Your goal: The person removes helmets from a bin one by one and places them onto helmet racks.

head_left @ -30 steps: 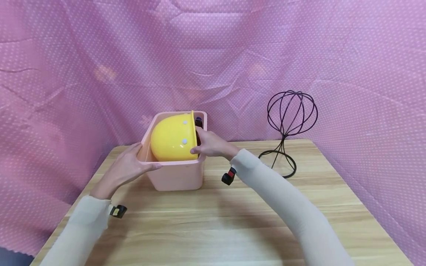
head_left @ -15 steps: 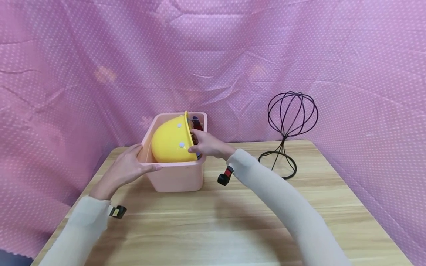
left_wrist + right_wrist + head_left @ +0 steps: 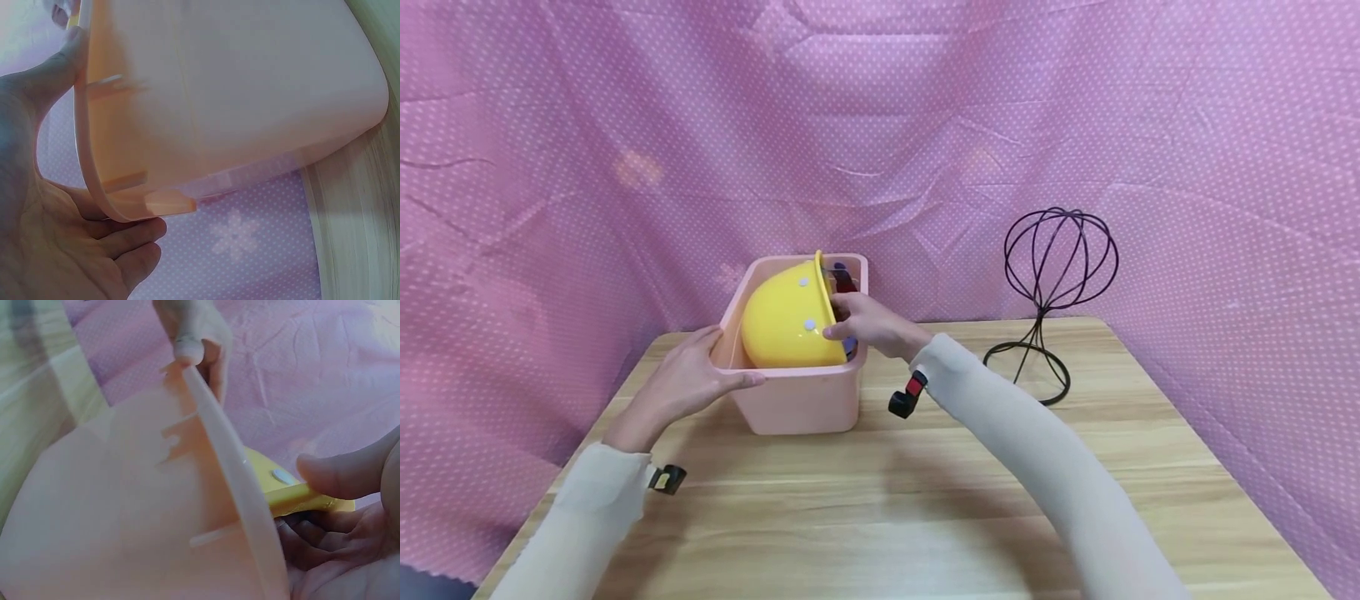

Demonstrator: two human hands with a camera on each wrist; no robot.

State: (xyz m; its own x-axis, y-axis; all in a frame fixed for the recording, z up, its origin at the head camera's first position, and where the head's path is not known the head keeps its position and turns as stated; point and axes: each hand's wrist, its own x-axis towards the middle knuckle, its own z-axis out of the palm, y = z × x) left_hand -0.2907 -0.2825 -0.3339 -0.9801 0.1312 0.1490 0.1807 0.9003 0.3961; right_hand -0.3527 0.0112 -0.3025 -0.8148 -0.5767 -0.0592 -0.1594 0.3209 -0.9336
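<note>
A yellow hard hat (image 3: 786, 321) lies on its side in a pink plastic bin (image 3: 801, 404), its crown toward the left and its brim to the right. My right hand (image 3: 876, 325) pinches the brim. In the right wrist view, the thumb is on the outer side of the brim (image 3: 290, 500) and the fingers are curled inside. My left hand (image 3: 673, 385) holds the bin's near left corner. Its thumb lies along the front rim (image 3: 80, 119), the fingers around the side. Dark red and blue items (image 3: 844, 279) show partly behind the brim; the rest is hidden.
A black wire stand (image 3: 1039, 310) with a globe-shaped top and ring base stands on the right of the wooden table (image 3: 880, 517). Pink dotted cloth (image 3: 925, 125) hangs behind and along both sides.
The hard hat's brim has tilted left inside the bin, showing more of the dark red and blue items. My right hand has shifted slightly left with it; my left hand has stayed on the corner.
</note>
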